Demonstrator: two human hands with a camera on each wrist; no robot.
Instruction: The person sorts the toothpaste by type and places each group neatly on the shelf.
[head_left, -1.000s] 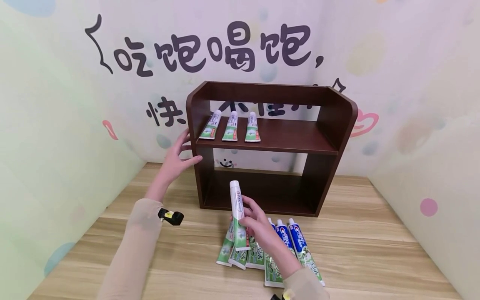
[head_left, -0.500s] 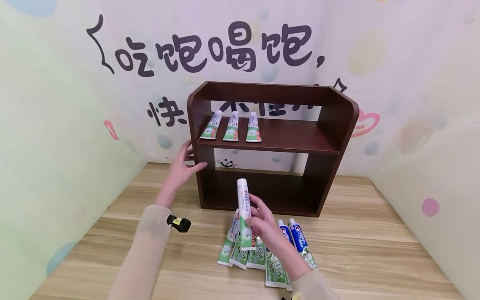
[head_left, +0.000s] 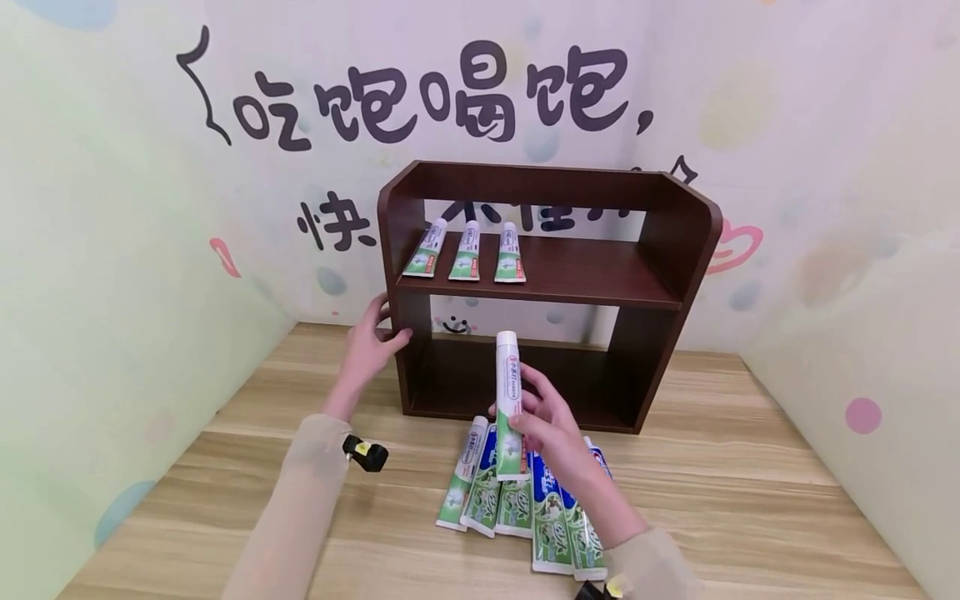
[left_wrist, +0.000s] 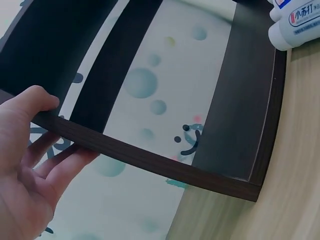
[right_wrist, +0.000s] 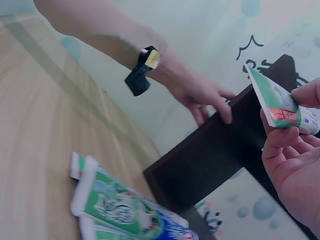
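Green-and-white tube (head_left: pixel 508 408) pinched in right hand (head_left: pixel 551 421), cap (head_left: pixel 507 337) at 12 o'clock, sits at 4 o'clock from left hand (head_left: pixel 366 354), which clamps the dark-brown rack (head_left: pixel 600 271) at its 9 o'clock side. Smooth, flat-crimped tubes (head_left: pixel 551 525) fan across the wood-grain surface (head_left: pixel 390 517) at 6 o'clock, partly hidden by right forearm (head_left: pixel 607 500); right wrist view cuts off the cap.
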